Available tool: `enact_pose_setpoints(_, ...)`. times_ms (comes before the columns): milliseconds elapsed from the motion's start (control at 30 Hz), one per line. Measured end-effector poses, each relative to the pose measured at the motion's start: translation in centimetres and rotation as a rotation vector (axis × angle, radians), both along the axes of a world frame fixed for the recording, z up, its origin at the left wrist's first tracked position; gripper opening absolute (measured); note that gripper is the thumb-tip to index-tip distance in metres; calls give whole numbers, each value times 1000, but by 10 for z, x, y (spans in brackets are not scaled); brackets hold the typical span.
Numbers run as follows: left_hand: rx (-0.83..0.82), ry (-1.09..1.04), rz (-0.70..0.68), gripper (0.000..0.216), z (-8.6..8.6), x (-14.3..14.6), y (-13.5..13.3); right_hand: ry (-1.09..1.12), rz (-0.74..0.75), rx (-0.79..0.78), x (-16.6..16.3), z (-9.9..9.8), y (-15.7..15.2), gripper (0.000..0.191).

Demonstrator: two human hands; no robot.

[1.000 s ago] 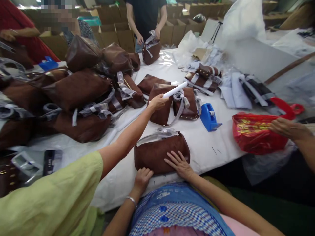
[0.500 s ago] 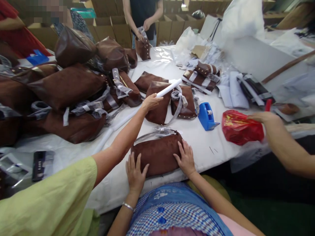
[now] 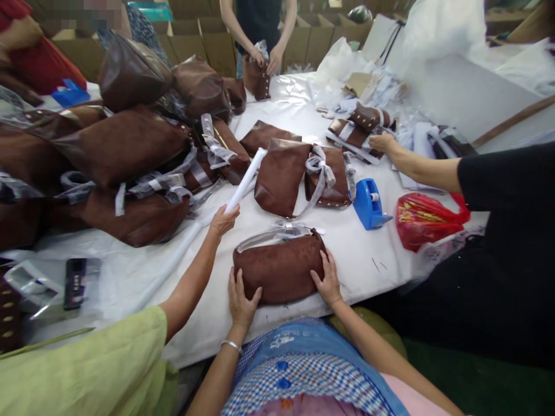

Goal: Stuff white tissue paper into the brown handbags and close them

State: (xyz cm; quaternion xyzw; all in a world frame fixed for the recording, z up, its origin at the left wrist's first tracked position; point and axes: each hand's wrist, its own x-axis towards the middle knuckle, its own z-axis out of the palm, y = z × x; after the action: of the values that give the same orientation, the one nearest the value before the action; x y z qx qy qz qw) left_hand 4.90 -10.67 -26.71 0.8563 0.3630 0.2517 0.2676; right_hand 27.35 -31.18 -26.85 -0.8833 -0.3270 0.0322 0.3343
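A brown suede-look handbag (image 3: 277, 268) lies at the near edge of the table in front of me, its strap wrapped in clear plastic behind it. My left hand (image 3: 243, 303) grips its left end, thumb against the front face and fingers round the side. At the opposite end my right hand (image 3: 328, 282) holds the bag the same way. Just beyond stand another brown bag (image 3: 281, 179) and a studded one (image 3: 329, 179) with a plastic-wrapped strap tied in a knot.
A co-worker's hand (image 3: 224, 221) at left holds a white roll (image 3: 247, 179). Another's hand (image 3: 382, 143) reaches in from the right to wrapped bags. A blue tape dispenser (image 3: 369, 205) and red plastic bag (image 3: 427, 222) stand at right; piled brown bags (image 3: 125, 147) fill the left.
My hands have closed round the handbag's ends, and its front face is tipped slightly up. The left co-worker's roll moved left and nearer; the right co-worker's hand left the red bag and reached farther in.
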Motion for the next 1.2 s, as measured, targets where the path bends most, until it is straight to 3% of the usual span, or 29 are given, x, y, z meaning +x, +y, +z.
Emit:
enact_pose_setpoints(100, -92, 1, 16, 85, 6, -1, -2, 54, -44, 55, 1, 2, -3, 77)
enact_pose_setpoints(300, -435, -54, 194, 105, 10, -2, -4, 240, -159, 99, 5, 3, -2, 92)
enact_pose_setpoints(433, -440, -110, 178, 101, 23, 6, 2, 244, -165, 123, 10, 19, 5, 92)
enact_pose_setpoints(633, -415, -111, 221, 102, 65, -8, 6, 243, -180, 81, -9, 57, 4, 88)
enact_pose_setpoints(733, -421, -65, 199, 98, 58, -35, -3, 223, -130, 43, -28, 47, -3, 85)
enact_pose_setpoints(833, -479, -81, 202, 89, 28, -51, -1, 121, -103, 31, -42, 18, -8, 82)
enact_pose_setpoints(900, -539, -144, 195, 84, 10, -38, 23, 33, -95, 47, -44, -2, -10, 81)
enact_pose_setpoints(967, -655, -201, 72, 77, 3, -2, 69, -16, -88, 65, -41, -17, -11, 81)
enact_pose_setpoints(1100, -682, -295, -97, 50, 28, 90, 168, -7, -88, 98, -34, -32, -12, 80)
enact_pose_setpoints(1200, -728, -315, -173, 51, 37, 121, 206, 56, -83, 105, -33, -36, -13, 79)
